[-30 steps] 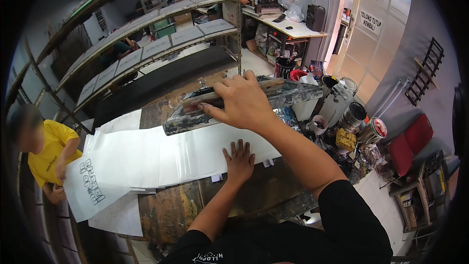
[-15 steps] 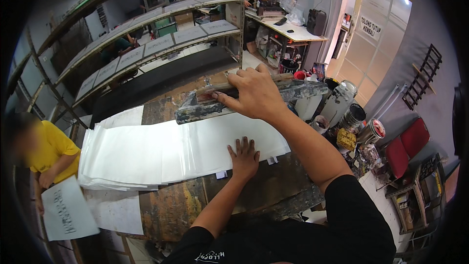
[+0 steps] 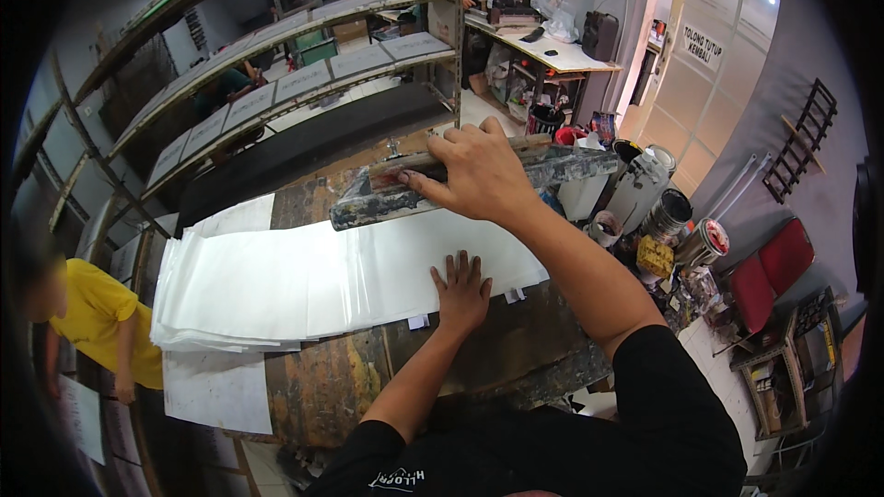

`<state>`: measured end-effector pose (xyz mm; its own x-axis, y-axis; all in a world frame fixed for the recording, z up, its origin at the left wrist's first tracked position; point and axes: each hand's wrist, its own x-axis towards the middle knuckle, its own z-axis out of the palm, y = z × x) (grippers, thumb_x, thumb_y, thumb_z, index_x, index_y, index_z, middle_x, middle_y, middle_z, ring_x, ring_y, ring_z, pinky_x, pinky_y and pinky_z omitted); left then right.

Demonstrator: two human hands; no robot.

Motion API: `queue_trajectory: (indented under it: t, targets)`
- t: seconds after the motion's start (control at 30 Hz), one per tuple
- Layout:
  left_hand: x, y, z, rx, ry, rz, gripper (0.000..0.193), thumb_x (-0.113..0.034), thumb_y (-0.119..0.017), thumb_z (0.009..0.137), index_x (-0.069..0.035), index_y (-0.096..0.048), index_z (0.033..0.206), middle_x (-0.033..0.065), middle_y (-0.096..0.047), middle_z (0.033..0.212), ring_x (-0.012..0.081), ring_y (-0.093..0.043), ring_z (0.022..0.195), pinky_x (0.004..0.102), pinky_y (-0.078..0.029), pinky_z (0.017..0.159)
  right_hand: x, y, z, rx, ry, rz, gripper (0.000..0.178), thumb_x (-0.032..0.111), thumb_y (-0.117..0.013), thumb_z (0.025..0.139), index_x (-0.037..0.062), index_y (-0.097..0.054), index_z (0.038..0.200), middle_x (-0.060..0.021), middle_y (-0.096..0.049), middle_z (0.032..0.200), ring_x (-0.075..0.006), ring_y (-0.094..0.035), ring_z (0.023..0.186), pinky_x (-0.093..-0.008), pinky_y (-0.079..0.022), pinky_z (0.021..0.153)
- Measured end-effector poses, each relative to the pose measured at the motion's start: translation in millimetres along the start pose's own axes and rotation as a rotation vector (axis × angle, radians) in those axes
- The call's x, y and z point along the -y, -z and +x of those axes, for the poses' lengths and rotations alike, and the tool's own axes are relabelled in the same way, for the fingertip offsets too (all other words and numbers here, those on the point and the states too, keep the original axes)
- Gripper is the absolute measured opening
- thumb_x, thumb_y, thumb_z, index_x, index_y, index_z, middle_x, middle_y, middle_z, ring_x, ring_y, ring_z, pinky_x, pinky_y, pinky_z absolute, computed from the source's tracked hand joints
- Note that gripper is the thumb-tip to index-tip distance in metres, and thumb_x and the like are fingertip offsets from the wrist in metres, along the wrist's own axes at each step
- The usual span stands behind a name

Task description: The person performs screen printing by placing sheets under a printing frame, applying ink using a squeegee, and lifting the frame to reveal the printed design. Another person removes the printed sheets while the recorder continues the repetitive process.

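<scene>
My right hand grips the near edge of a paint-crusted screen-printing frame, raised off the table and seen nearly edge-on. The thumb lies along the near side, with the fingers bent over the top. My left hand rests flat, fingers spread, on the right part of a long row of overlapping white plastic-like sheets. Those sheets lie fanned out across the stained worktable. Small pale tabs show at their near edge.
Metal racks with printed sheets stand beyond the table. To the right are paint cans, a yellow sponge-like block and a red chair. A co-worker in yellow stands at the left, beside a printed sheet.
The co-worker at the left has turned and lowered the printed sheet leftward, away from the table. My hands and the frame stay nearly where they were.
</scene>
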<state>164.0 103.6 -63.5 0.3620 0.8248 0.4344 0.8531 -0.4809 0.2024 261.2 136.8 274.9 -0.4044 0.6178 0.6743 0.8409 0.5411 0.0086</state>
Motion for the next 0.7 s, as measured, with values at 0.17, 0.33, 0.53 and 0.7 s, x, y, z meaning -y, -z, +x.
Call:
queue_trajectory:
  t: [0.17, 0.33, 0.53, 0.7]
  targets:
    - [-1, -1, -1, -0.007, 0.008, -0.014, 0.062, -0.046, -0.055, 0.108, -0.007, -0.055, 0.157, 0.0212, -0.04, 0.17, 0.0481, -0.033, 0.158, 0.0777, -0.013, 0.125, 0, -1, 0, -0.03, 0.012, -0.001, 0.058, 0.058, -0.068, 0.097, 0.0011, -0.074, 0.102, -0.017, -0.074, 0.09, -0.0333, -0.071, 0.091, -0.047, -0.041, 0.091]
    - [-1, 1, 0, 0.006, 0.018, -0.018, 0.063, -0.047, -0.054, 0.109, -0.007, -0.054, 0.157, 0.0215, -0.04, 0.17, 0.0481, -0.033, 0.158, 0.0777, -0.012, 0.125, -1, -1, 1, 0.01, -0.005, 0.007, 0.057, 0.057, -0.068, 0.097, 0.001, -0.074, 0.103, -0.0166, -0.074, 0.091, -0.0331, -0.071, 0.092, -0.0467, -0.041, 0.091]
    - [-3, 3, 0, -0.016, 0.014, -0.03, 0.064, -0.047, -0.054, 0.109, -0.006, -0.054, 0.157, 0.022, -0.041, 0.169, 0.0479, -0.033, 0.158, 0.0775, -0.012, 0.125, -1, -2, 1, -0.04, 0.007, 0.003, 0.054, 0.056, -0.07, 0.096, 0.0025, -0.075, 0.096, -0.0162, -0.074, 0.09, -0.0334, -0.071, 0.092, -0.047, -0.043, 0.093]
    - [-6, 10, -3, -0.105, -0.029, -0.006, 0.062, -0.047, -0.06, 0.106, -0.003, -0.06, 0.15, 0.0223, -0.047, 0.164, 0.047, -0.039, 0.154, 0.0748, -0.017, 0.126, -5, -6, 6, -0.066, 0.026, -0.015, 0.056, 0.059, -0.069, 0.096, 0.0037, -0.076, 0.091, -0.0166, -0.074, 0.088, -0.034, -0.071, 0.09, -0.0494, -0.044, 0.094]
